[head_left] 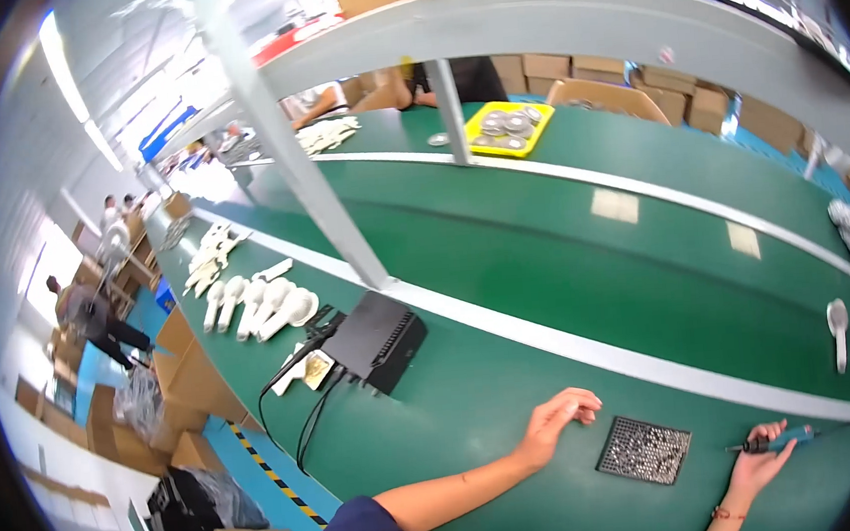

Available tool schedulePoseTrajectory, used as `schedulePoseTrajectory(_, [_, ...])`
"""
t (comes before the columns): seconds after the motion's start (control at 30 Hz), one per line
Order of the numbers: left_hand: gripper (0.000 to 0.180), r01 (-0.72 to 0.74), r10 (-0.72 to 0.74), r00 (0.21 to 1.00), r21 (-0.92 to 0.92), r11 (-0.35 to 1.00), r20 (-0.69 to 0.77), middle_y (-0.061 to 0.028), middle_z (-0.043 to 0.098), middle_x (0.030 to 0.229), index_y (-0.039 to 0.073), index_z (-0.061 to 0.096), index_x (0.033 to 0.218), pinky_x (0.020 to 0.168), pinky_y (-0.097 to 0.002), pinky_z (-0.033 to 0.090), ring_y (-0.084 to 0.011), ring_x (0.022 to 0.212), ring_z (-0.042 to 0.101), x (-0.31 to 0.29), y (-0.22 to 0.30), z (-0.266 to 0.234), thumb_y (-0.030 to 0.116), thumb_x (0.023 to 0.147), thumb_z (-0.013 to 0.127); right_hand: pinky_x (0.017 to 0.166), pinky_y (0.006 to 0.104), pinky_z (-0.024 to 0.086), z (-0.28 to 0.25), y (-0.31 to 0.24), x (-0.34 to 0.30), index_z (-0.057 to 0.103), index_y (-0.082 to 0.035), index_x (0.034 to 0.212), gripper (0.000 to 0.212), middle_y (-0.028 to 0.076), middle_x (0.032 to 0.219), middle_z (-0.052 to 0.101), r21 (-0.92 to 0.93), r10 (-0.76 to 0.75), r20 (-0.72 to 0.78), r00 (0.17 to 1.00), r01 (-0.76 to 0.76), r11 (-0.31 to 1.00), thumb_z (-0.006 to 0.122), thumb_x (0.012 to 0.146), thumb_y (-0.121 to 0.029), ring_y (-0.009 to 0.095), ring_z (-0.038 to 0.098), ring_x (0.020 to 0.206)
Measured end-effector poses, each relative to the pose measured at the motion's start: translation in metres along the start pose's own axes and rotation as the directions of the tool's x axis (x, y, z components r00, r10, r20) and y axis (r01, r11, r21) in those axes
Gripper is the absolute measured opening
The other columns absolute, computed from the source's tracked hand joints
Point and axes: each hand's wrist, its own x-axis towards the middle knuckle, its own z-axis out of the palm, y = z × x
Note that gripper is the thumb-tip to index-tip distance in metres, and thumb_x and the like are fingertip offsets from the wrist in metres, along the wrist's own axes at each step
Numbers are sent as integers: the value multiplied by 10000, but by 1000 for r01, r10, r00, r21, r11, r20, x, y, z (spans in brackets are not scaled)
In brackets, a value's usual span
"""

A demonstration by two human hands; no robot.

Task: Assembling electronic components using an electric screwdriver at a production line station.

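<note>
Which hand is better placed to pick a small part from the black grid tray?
Probably the left hand: it rests empty beside the black grid tray, while the right hand already holds a blue-handled tool.

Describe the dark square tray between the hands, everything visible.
The square tray lies flat on the green bench top, looking dark with a fine grid of small pale dots, probably screws or holes; too small to tell. It sits between the left hand and the right hand, touched by neither. The right hand grips a blue-handled tool beside it.
</note>
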Motion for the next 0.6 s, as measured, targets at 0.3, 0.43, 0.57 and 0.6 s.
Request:
schedulePoseTrajectory(0.3, [440, -181, 180, 979, 5, 984, -99, -127, 520, 1198, -12, 386, 1328, 875, -337, 441, -186, 1012, 532, 1, -6, 8, 267, 993, 440, 781, 300, 436, 15, 11, 12, 453, -2, 1130, 296, 48, 876, 422, 30, 19, -24, 1000, -18, 999, 494, 998, -264, 168, 447, 797])
schedulePoseTrajectory(0.43, [408, -238, 239, 968, 22, 971, -72, -106, 515, 1183, 7, 418, 1291, 868, -318, 436, -173, 1001, 525, -22, 8, 27, 268, 981, 472, 763, 292, 423, -28, 3, 36, 452, 4, 1132, 296, 46, 875, 405, 58, 48, 30, 998, -50, 997, 514, 988, -247, 162, 431, 778])
schedulePoseTrajectory(0.57, [231, -181, 142, 964, 164, 970, 224, -60, 559, 1059, 8, 558, 1096, 841, -296, 439, -146, 935, 533, -91, 57, 57, 191, 958, 530, 995, 500, 410, -20, -3, 17, 576, -7, 1175, 433, 163, 1185, 611, 73, 328, 556, 764, -438, 896, 637, 867, -305, 334, 536, 1112])
schedulePoseTrajectory(0.6, [196, -170, 101, 936, 180, 969, 337, -35, 571, 1002, 27, 592, 1044, 813, -278, 443, -125, 898, 533, -110, 68, 61, 190, 947, 545, 951, 477, 432, -6, -6, 3, 605, -28, 1118, 373, 147, 1119, 634, -7, 257, 436, 863, -282, 959, 615, 887, -321, 309, 560, 1052])
